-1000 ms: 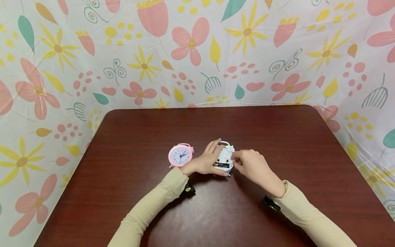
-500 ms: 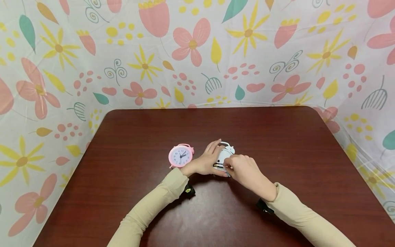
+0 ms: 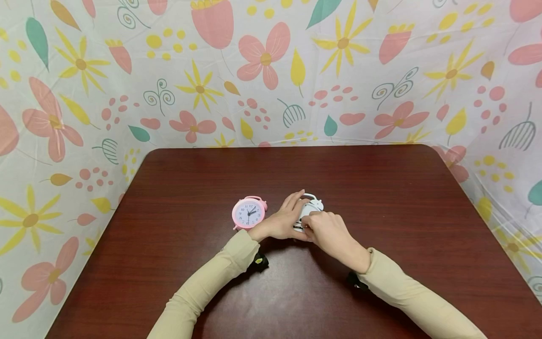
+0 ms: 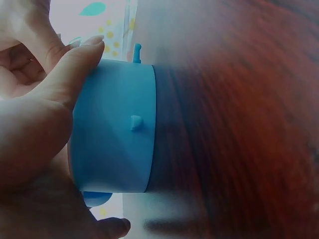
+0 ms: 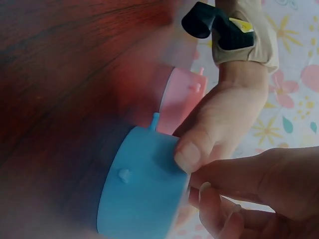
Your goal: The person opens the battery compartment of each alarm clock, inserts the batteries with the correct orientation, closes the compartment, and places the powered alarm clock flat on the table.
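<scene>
A blue alarm clock [image 4: 114, 134] lies face down with its white back [image 3: 312, 207] turned up. My left hand [image 3: 280, 225] holds it from the left, the thumb along the near side and the fingers round the far side. Over that back, my right hand [image 3: 332, 230] has its fingers curled at the battery compartment [image 3: 298, 228], of which only a dark strip shows. Whether those fingertips pinch anything is hidden, even in the right wrist view, where the blue clock [image 5: 142, 184] stands in front of them.
A pink alarm clock [image 3: 248, 213] lies face up just left of my left hand, close to the wrist. Both clocks are on a dark brown wooden table [image 3: 203, 179]. Behind it hangs a flowered cloth [image 3: 262, 103].
My right hand has moved left from the clock's right edge onto its back, covering most of the compartment, where a dark battery showed earlier. My left hand keeps its grip in place.
</scene>
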`<state>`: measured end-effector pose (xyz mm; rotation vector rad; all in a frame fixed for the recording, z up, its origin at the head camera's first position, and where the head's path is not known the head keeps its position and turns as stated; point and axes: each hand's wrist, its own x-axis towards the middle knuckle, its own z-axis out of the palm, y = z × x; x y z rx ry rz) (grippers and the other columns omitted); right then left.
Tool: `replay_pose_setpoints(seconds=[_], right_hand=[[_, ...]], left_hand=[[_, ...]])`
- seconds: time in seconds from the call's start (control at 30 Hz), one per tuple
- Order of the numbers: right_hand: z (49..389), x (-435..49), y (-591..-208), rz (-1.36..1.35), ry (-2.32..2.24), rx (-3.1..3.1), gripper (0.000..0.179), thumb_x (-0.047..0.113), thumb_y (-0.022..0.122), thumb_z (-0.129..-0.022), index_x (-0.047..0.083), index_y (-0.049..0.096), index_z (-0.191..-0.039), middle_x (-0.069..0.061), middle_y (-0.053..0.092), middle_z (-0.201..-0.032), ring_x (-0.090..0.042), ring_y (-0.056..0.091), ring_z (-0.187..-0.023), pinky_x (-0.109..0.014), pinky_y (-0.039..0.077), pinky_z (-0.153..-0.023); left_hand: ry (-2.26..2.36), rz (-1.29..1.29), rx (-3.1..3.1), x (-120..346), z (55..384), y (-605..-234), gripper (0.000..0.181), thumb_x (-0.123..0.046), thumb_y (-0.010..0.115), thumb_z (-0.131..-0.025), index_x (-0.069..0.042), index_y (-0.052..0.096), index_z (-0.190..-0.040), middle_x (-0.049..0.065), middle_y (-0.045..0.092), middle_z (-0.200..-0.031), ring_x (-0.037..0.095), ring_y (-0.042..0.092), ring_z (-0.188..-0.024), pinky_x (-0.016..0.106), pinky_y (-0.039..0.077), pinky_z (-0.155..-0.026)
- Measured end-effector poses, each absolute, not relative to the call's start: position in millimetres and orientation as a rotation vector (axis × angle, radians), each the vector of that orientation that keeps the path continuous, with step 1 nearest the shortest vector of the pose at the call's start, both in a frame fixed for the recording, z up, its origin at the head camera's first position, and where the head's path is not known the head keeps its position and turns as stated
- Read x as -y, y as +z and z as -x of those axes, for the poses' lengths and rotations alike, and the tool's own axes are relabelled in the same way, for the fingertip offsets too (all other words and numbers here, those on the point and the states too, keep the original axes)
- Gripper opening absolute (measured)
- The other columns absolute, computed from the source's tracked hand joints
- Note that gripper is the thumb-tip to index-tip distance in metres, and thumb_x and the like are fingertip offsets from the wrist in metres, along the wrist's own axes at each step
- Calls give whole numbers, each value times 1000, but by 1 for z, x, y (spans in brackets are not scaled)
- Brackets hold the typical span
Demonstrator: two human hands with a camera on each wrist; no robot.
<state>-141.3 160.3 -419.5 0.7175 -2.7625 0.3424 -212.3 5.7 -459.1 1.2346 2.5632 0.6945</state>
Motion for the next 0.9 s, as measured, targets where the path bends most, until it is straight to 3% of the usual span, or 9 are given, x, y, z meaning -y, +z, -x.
replay_pose_setpoints(seconds=[0.47,0.9], right_hand=[[144,-159,-421,-709,323,2802,27,5,81,-67,18,59,-62,8,55,-58,-15,49,-47,-31,39,-39],[146,-156,-418,-679,281,2847,29,3,79,-67,18,56,-60,6,53,-58,-16,49,-48,-31,38,-40]], left_hand=[[755,-1261,-2568,-4,212,-461,91,-33,81,-75,0,30,-143,26,15,-155,39,12,-145,49,23,-117],[713,-1213,-2584,-7,212,-460,95,-38,82,-75,-3,29,-145,22,13,-158,35,11,-147,46,23,-118]])
